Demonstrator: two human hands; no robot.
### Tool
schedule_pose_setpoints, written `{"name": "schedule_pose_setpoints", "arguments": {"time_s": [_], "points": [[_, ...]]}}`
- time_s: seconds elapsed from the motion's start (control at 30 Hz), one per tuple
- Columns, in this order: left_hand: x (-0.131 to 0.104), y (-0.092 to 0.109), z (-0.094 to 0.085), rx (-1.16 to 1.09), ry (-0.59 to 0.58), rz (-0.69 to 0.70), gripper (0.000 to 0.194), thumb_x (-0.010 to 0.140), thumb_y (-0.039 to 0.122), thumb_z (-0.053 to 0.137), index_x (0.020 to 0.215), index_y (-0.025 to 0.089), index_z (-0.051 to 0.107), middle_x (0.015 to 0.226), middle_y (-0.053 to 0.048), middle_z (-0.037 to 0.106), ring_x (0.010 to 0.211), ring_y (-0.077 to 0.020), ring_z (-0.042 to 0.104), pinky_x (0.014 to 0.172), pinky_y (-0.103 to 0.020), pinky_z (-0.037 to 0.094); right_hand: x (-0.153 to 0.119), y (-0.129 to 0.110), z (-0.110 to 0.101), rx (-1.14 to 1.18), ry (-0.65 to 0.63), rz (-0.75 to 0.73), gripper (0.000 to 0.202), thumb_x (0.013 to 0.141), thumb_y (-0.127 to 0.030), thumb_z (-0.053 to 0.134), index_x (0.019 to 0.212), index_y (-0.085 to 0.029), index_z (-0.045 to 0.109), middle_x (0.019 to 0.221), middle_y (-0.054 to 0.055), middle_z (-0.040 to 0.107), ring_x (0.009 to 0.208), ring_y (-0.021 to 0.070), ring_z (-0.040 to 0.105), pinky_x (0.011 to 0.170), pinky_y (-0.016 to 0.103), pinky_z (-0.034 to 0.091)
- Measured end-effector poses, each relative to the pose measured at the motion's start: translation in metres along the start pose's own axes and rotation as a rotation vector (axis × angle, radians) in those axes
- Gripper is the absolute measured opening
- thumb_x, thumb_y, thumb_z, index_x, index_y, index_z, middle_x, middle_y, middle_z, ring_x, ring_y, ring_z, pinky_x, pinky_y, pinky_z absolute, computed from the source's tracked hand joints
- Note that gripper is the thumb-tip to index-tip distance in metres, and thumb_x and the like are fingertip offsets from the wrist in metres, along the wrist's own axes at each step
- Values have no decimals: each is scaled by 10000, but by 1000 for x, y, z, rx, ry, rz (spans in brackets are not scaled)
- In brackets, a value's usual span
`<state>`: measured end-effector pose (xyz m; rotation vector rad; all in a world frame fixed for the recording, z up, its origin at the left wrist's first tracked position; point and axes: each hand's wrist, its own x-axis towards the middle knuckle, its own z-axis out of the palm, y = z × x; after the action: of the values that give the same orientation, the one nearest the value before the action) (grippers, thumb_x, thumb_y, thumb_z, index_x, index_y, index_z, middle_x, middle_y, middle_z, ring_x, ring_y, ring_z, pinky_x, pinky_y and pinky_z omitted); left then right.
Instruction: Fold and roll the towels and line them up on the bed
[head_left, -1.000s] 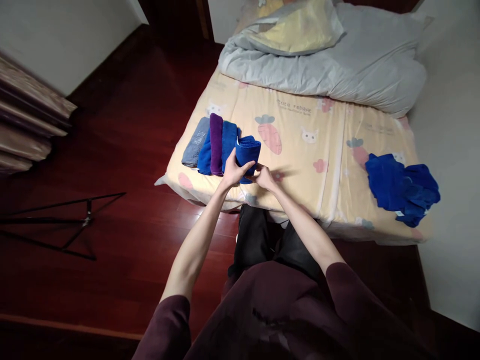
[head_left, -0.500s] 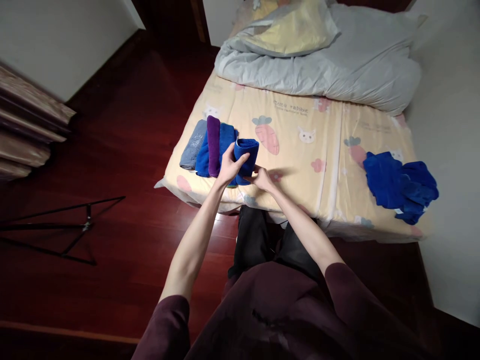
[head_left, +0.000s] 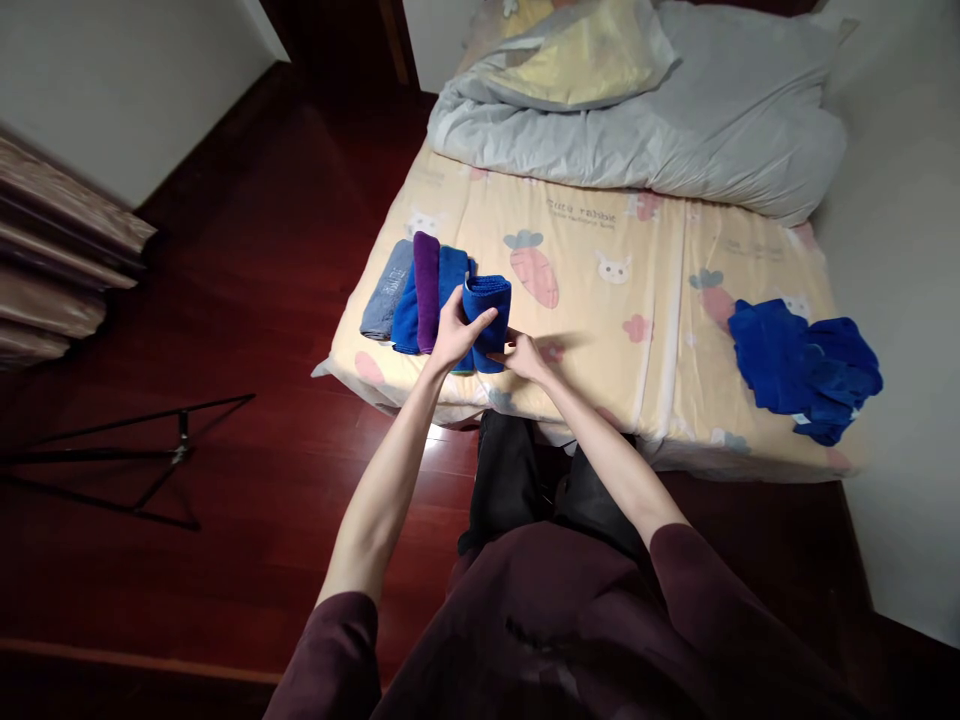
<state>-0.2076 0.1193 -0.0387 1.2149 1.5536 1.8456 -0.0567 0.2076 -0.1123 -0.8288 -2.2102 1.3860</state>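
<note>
A folded blue towel point(head_left: 489, 300) is held upright over the near side of the bed. My left hand point(head_left: 456, 330) is closed around its left side, thumb across the front. At its lower right edge, my right hand point(head_left: 525, 357) pinches the cloth, its fingertips partly hidden. Just left of it lie folded towels in a row: a grey-blue towel point(head_left: 386, 290), a blue towel point(head_left: 405, 318), a purple towel point(head_left: 427, 285) and another blue towel point(head_left: 453, 268), partly covered by the held one.
A crumpled pile of blue cloth point(head_left: 795, 360) lies at the bed's right side. A grey quilt point(head_left: 637, 140) is bunched at the far end of the patterned bed sheet point(head_left: 592, 290). Black tripod legs point(head_left: 150, 455) stand on the floor at left, near a curtain point(head_left: 67, 270).
The held blue towel has shifted slightly left, closer to the row of towels, along with my left hand. My right hand keeps its hold at the lower edge.
</note>
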Motion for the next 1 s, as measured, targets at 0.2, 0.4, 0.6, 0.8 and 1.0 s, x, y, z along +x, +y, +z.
{"name": "schedule_pose_setpoints", "arguments": {"time_s": [0.2,0.4,0.6,0.8,1.0], "points": [[-2,0,-1,0,-18,-19,701,723,686,889,1164,191,664,1106,-89,735,1137,-304,719,1063,-470,572,-2,-6,0,6,-3,39,465,739,-242,886,1178,-156,758,1184,96,800,1043,242,736,1010,400,576],[-1,-1,-1,19,-32,-13,736,727,714,874,1190,182,664,1123,-106,748,1153,-320,725,1068,-485,581,-1,-6,0,13,1,31,493,749,-280,893,1203,-162,740,1186,94,800,1053,239,737,1010,405,584],[-1,-12,-9,98,-36,35,1134,649,682,949,1564,247,439,1630,-194,476,1589,-384,387,1300,-530,357,-6,-3,2,8,58,12,817,735,-356,927,1464,-193,596,1390,105,700,1298,259,648,1171,440,514],[-13,-11,-24,185,15,76,1224,661,538,1006,1634,209,340,1768,-204,233,1689,-365,77,1390,-528,105,-21,12,2,-49,208,38,1310,651,-436,999,1701,-221,246,1718,160,339,1637,312,281,1343,486,305],[-15,-9,-24,240,9,38,1204,656,709,935,1629,268,380,1752,-165,303,1689,-346,105,1383,-505,137,-29,14,3,-74,182,109,1276,687,-434,990,1693,-173,250,1719,204,343,1643,355,266,1340,513,301]]}}
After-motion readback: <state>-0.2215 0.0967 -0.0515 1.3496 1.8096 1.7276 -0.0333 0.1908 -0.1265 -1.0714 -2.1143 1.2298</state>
